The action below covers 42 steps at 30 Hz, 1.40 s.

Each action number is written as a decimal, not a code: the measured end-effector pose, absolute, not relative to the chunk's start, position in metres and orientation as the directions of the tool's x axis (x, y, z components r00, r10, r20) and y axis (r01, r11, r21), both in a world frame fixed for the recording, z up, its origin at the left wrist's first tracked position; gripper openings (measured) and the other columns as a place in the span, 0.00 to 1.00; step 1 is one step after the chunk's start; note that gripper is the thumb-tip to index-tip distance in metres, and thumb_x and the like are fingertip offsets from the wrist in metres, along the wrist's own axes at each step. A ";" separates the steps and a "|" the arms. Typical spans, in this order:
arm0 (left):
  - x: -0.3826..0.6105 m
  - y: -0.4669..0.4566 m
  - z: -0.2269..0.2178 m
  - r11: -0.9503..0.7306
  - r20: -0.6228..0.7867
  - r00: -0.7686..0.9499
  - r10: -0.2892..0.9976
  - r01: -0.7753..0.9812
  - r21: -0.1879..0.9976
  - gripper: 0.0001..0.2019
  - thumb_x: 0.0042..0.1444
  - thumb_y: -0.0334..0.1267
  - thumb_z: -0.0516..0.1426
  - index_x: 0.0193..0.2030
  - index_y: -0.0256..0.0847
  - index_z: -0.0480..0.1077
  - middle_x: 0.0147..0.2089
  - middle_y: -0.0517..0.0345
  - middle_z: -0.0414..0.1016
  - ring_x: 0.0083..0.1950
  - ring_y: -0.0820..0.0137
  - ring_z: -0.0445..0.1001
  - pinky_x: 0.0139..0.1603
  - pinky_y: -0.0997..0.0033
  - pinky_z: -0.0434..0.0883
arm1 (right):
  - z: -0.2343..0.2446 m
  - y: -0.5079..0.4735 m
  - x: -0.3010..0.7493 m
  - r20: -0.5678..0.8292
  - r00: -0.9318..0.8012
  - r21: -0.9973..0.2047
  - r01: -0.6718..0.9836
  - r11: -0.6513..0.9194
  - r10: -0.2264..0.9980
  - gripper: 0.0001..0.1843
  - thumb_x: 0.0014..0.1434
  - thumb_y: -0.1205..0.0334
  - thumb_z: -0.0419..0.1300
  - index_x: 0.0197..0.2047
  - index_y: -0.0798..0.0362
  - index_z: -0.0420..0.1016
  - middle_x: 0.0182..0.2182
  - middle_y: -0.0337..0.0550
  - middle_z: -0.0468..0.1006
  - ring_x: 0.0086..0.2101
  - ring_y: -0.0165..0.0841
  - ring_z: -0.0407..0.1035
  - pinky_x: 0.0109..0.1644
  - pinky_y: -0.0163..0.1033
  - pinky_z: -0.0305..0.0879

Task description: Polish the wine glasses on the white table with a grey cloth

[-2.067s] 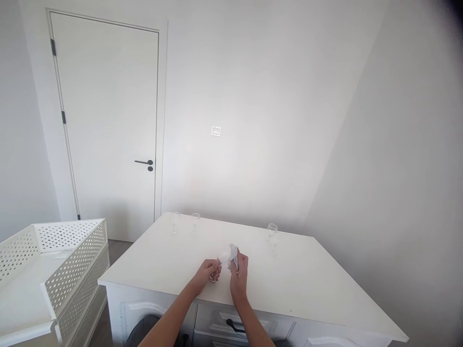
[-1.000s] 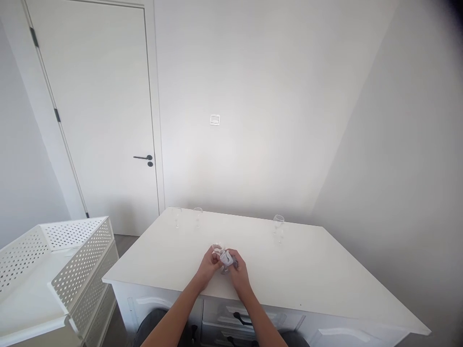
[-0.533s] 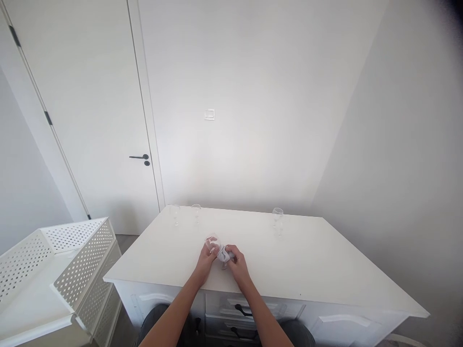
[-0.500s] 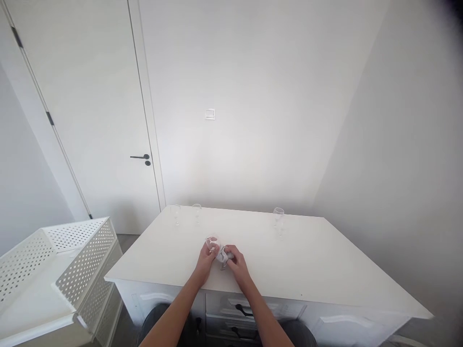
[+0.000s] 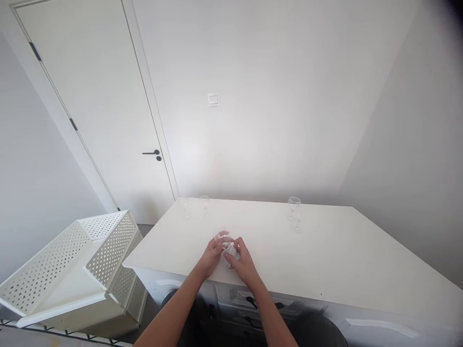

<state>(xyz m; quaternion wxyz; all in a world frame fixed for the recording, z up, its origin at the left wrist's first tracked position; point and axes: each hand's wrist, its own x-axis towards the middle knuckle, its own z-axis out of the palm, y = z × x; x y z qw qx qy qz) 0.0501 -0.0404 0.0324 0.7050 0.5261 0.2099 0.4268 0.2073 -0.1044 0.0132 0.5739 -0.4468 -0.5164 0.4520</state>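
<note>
Near the front edge of the white cabinet top (image 5: 325, 250), a clear wine glass (image 5: 222, 237) is tilted between my hands, its bowl toward the left. My left hand (image 5: 212, 254) is closed around the bowl. A crumpled white cloth (image 5: 230, 249) wraps the glass lower down, and my right hand (image 5: 243, 260) pinches that cloth. The stem is mostly hidden by cloth and fingers.
At the back left of the cabinet top stand two clear stemmed glasses (image 5: 204, 202). More clear glassware (image 5: 294, 204) stands at the back right. A white perforated cart (image 5: 108, 246) is at the left, before a closed door (image 5: 90, 96). Dark drawer handles (image 5: 252, 302) face me.
The camera view has shifted and tilted, so the scene sits differently. Both hands keep the glass and cloth, with the right hand's fingers moved on the cloth.
</note>
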 end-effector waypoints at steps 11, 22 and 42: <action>0.076 -0.092 0.110 -0.131 0.119 0.133 0.984 0.090 0.987 0.21 0.58 0.53 0.68 0.48 0.43 0.71 0.45 0.53 0.83 0.51 0.61 0.80 0.53 0.63 0.72 | 0.026 -0.127 0.200 0.458 0.193 -0.868 0.308 0.390 0.868 0.15 0.67 0.52 0.61 0.34 0.48 0.62 0.30 0.38 0.67 0.34 0.36 0.58 0.46 0.45 0.61; 0.074 -0.089 0.112 -0.246 0.213 0.206 0.955 0.148 0.958 0.16 0.57 0.50 0.68 0.42 0.42 0.75 0.45 0.50 0.84 0.52 0.57 0.82 0.58 0.58 0.74 | 0.046 -0.142 0.207 0.228 0.098 -0.959 -0.147 0.241 0.969 0.21 0.57 0.48 0.73 0.37 0.48 0.66 0.31 0.37 0.69 0.33 0.34 0.64 0.46 0.46 0.68; 0.076 -0.111 0.136 -0.599 0.545 0.313 0.778 0.108 0.793 0.16 0.54 0.42 0.71 0.48 0.43 0.77 0.50 0.49 0.84 0.51 0.57 0.82 0.55 0.58 0.77 | 0.059 -0.148 0.206 0.059 -0.104 -0.598 -0.800 -0.048 0.993 0.23 0.68 0.43 0.66 0.59 0.46 0.77 0.53 0.47 0.79 0.49 0.41 0.73 0.50 0.42 0.71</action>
